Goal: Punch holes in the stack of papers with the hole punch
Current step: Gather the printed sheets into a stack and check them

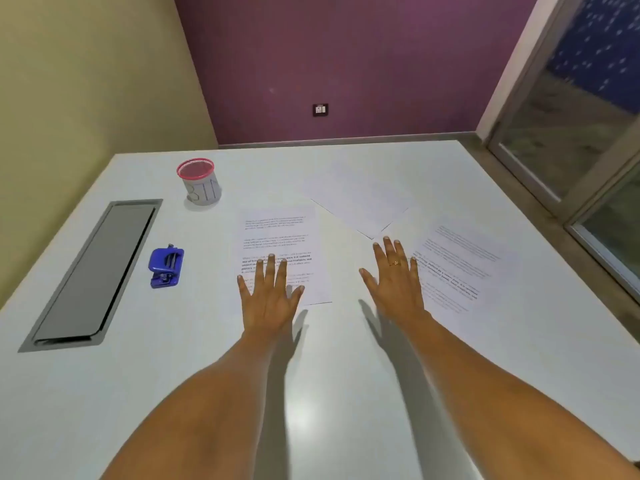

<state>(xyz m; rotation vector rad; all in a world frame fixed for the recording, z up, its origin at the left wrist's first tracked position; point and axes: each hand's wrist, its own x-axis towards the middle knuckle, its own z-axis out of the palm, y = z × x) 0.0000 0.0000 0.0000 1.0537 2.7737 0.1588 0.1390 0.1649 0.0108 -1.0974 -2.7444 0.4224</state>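
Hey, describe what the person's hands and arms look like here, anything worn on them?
Both forearms are bare, with no sleeves, watch or bracelets in view. The right hand wears a thin gold-coloured ring on one finger. The left hand wears nothing visible. No gloves on either.

We see a smooth, faintly glossy white table [173,375], 3 matt paper sheets [277,230], a shiny blue plastic hole punch [166,266], and a red mesh cup [198,180].
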